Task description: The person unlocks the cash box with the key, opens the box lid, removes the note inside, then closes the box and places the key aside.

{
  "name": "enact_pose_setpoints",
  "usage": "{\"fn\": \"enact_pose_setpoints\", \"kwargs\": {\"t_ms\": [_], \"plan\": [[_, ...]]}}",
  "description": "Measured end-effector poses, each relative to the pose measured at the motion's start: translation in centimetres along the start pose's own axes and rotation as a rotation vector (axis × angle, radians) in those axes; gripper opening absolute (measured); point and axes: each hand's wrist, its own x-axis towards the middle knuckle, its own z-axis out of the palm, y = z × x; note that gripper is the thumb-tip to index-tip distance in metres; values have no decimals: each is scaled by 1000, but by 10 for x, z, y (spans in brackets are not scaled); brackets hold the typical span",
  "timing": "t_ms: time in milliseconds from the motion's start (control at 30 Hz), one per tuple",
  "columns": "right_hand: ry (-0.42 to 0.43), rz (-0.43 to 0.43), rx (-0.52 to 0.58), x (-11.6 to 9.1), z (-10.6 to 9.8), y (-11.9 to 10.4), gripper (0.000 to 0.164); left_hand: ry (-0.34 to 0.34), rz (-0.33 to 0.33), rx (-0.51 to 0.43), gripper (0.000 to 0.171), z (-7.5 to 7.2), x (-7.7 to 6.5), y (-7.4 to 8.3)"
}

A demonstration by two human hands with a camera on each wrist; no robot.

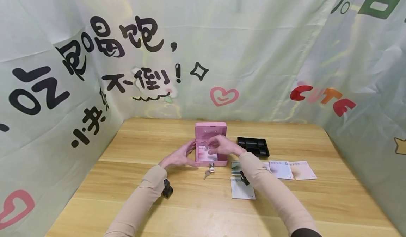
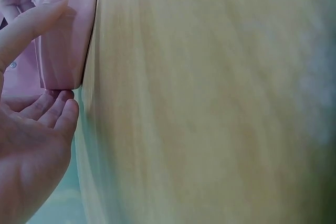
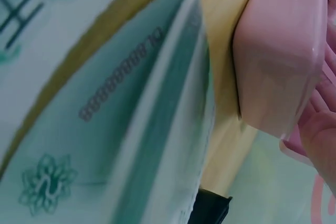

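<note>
A pink cash box (image 1: 219,163) stands on the table with its lid (image 1: 210,126) raised at the back. My left hand (image 1: 181,156) holds its left side, thumb along the front and fingers at the side wall; the left wrist view shows this thumb (image 2: 37,24) on the pink metal. Inside the box lies a pale banknote-like paper (image 1: 204,156). Over it, inside the rim, is my right hand (image 1: 223,144), fingers bent downward and thumb apart from them. The right wrist view shows only part of this hand (image 3: 320,135) at the box edge.
A key (image 1: 207,174) hangs from the front lock (image 1: 211,167). A black compartment tray (image 1: 253,146) sits right of the box. Nearer are a green folded note (image 1: 235,168), a pale note (image 1: 241,189), a bluish note (image 1: 280,170) and a pinkish note (image 1: 302,170). The right forearm covers some papers.
</note>
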Motion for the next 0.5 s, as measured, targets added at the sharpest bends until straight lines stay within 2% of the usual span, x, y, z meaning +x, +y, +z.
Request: {"fn": "enact_pose_setpoints", "kwargs": {"t_ms": [200,500], "plan": [[-23,53,-6,2,3,-4,31,3,-13,3,113,0,0,-1],[-12,44,-20,3,4,-6,31,6,-32,5,114,-1,0,-2]]}}
